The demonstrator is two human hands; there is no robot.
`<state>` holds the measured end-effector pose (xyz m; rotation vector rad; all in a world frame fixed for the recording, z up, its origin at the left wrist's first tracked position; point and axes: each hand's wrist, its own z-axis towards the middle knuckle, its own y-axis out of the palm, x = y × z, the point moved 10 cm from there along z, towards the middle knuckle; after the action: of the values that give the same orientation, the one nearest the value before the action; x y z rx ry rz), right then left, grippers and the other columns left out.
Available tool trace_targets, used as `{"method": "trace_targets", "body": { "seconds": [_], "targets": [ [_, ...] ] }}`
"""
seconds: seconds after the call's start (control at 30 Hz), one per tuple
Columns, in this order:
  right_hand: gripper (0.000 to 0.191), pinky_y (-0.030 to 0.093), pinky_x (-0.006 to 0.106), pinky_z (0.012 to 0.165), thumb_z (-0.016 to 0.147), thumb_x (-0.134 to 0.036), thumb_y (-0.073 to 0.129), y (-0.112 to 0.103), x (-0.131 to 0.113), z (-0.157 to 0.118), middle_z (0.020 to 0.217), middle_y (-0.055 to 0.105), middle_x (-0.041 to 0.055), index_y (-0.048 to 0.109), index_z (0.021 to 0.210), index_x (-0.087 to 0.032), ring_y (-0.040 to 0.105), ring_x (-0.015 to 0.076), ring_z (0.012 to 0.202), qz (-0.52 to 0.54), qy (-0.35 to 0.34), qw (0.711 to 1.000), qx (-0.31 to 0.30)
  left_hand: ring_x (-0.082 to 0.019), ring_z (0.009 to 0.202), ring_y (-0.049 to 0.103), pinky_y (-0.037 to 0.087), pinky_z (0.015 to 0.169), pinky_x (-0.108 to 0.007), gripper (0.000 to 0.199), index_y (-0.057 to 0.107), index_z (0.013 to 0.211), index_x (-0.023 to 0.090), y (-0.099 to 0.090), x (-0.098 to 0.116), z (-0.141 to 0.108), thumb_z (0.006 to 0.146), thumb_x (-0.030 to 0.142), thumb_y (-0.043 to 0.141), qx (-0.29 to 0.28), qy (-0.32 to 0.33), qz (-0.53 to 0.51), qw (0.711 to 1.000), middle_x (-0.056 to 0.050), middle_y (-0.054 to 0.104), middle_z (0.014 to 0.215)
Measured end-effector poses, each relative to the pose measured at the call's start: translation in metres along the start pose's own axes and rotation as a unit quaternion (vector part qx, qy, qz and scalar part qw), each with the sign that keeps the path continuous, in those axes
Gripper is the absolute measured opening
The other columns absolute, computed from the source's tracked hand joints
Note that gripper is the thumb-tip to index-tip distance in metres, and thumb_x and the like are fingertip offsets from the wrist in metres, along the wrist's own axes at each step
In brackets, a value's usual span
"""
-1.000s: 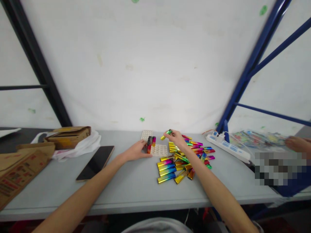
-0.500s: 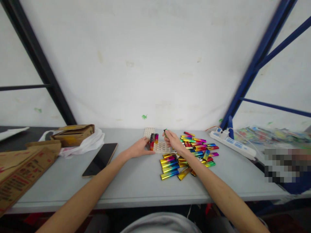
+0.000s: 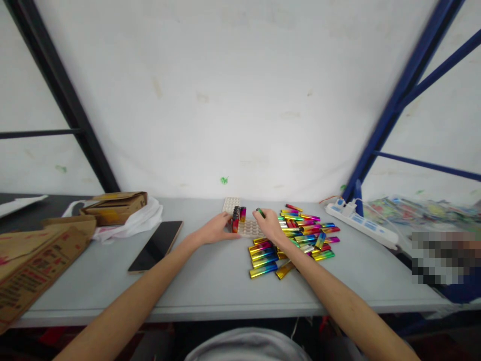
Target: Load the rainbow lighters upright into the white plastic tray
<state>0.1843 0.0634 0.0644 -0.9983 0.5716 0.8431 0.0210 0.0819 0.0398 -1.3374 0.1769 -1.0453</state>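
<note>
A pale tray with round holes (image 3: 252,229) lies on the grey table. Dark-topped red lighters (image 3: 236,223) stand in a row along its left side, and a purple and yellow one (image 3: 243,214) stands just right of them. My left hand (image 3: 218,228) rests at the tray's left edge, thumb and fingers apart around the row, holding nothing. Above the tray's right part, my right hand (image 3: 267,223) is closed on a green lighter (image 3: 260,212), of which only the end shows. Shiny multicoloured lighters (image 3: 263,261) lie heaped beside and beneath my right forearm.
Behind the tray is another holed tray (image 3: 231,203). To the left lie a dark phone (image 3: 158,246), an open cardboard box (image 3: 122,209) on white plastic and a larger carton (image 3: 41,260). A white power strip (image 3: 363,224) lies right, near a blue metal frame (image 3: 394,110).
My right hand has turned and dipped slightly toward the tray with the green lighter in it. My left hand has stayed in place beside the row.
</note>
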Motion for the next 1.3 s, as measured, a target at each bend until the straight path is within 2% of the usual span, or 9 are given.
{"method": "trace_targets", "body": {
  "seconds": [0.3, 0.57, 0.67, 0.8, 0.9, 1.03, 1.17, 1.3],
  "targets": [
    [0.051, 0.022, 0.027, 0.056, 0.089, -0.059, 0.046, -0.001, -0.002, -0.001, 0.057, 0.028, -0.0042, 0.034, 0.056, -0.022, 0.032, 0.0119, 0.058, -0.008, -0.022, 1.000, 0.007, -0.027, 0.094, 0.060, 0.051, 0.090, -0.039, 0.050, 0.067, 0.106, 0.015, -0.001, 0.000, -0.001, 0.077, 0.055, 0.077, -0.002, -0.011, -0.012, 1.000, -0.010, 0.066, 0.105],
    [0.037, 0.021, 0.027, 0.056, 0.085, -0.042, 0.044, 0.001, 0.005, 0.002, 0.056, 0.028, -0.0041, 0.036, 0.055, -0.022, 0.036, 0.0121, 0.057, -0.026, 0.003, 1.000, 0.002, -0.028, 0.094, 0.060, 0.051, 0.089, -0.040, 0.050, 0.067, 0.104, 0.015, 0.000, -0.001, 0.000, 0.076, 0.055, 0.077, -0.006, -0.013, 0.001, 1.000, -0.011, 0.066, 0.104],
    [0.041, 0.023, 0.027, 0.057, 0.089, -0.045, 0.044, 0.000, 0.004, 0.002, 0.055, 0.031, -0.0046, 0.037, 0.056, -0.022, 0.037, 0.0126, 0.057, -0.034, -0.001, 0.999, 0.001, -0.029, 0.096, 0.060, 0.051, 0.091, -0.040, 0.051, 0.067, 0.106, 0.014, 0.000, -0.002, 0.000, 0.077, 0.055, 0.077, -0.005, -0.012, -0.004, 1.000, -0.012, 0.067, 0.106],
    [0.042, 0.032, 0.027, 0.063, 0.099, -0.053, 0.041, 0.002, -0.006, 0.002, 0.064, 0.050, -0.0037, 0.051, 0.073, -0.021, 0.047, 0.0148, 0.064, -0.041, -0.046, 0.998, -0.026, -0.030, 0.100, 0.061, 0.051, 0.094, -0.041, 0.053, 0.068, 0.108, 0.015, 0.000, -0.002, -0.001, 0.075, 0.056, 0.078, -0.001, -0.016, -0.017, 1.000, -0.012, 0.068, 0.109],
    [0.036, 0.040, 0.028, 0.072, 0.105, -0.045, 0.037, 0.008, -0.018, -0.001, 0.078, 0.061, 0.0009, 0.057, 0.089, -0.021, 0.055, 0.0172, 0.075, -0.073, -0.099, 0.990, -0.067, -0.030, 0.102, 0.061, 0.051, 0.096, -0.041, 0.055, 0.067, 0.111, 0.016, 0.000, -0.002, -0.001, 0.075, 0.056, 0.078, 0.000, -0.013, -0.019, 1.000, -0.012, 0.068, 0.112],
    [0.037, 0.043, 0.030, 0.084, 0.107, -0.042, 0.039, 0.015, -0.033, -0.007, 0.090, 0.065, 0.0077, 0.061, 0.088, -0.019, 0.058, 0.0201, 0.089, -0.162, -0.188, 0.964, -0.095, -0.031, 0.103, 0.061, 0.050, 0.097, -0.042, 0.055, 0.068, 0.113, 0.015, -0.001, -0.003, -0.002, 0.076, 0.055, 0.078, 0.004, -0.015, -0.020, 1.000, -0.013, 0.068, 0.113],
    [0.038, 0.040, 0.028, 0.074, 0.106, -0.047, 0.043, 0.019, -0.032, -0.007, 0.081, 0.067, 0.0045, 0.064, 0.090, -0.020, 0.059, 0.0184, 0.076, -0.187, -0.191, 0.956, -0.121, -0.031, 0.105, 0.061, 0.049, 0.098, -0.042, 0.056, 0.067, 0.116, 0.014, 0.001, -0.002, -0.002, 0.077, 0.053, 0.078, -0.005, -0.013, -0.019, 1.000, -0.014, 0.068, 0.115],
    [0.038, 0.037, 0.027, 0.068, 0.106, -0.045, 0.046, 0.019, -0.025, -0.001, 0.077, 0.069, 0.0047, 0.064, 0.086, -0.018, 0.060, 0.0179, 0.070, -0.192, -0.162, 0.962, -0.105, -0.032, 0.112, 0.060, 0.047, 0.103, -0.043, 0.062, 0.063, 0.125, 0.015, 0.000, 0.002, -0.002, 0.078, 0.051, 0.078, -0.005, 0.000, -0.031, 1.000, -0.015, 0.066, 0.123]
  ]
}}
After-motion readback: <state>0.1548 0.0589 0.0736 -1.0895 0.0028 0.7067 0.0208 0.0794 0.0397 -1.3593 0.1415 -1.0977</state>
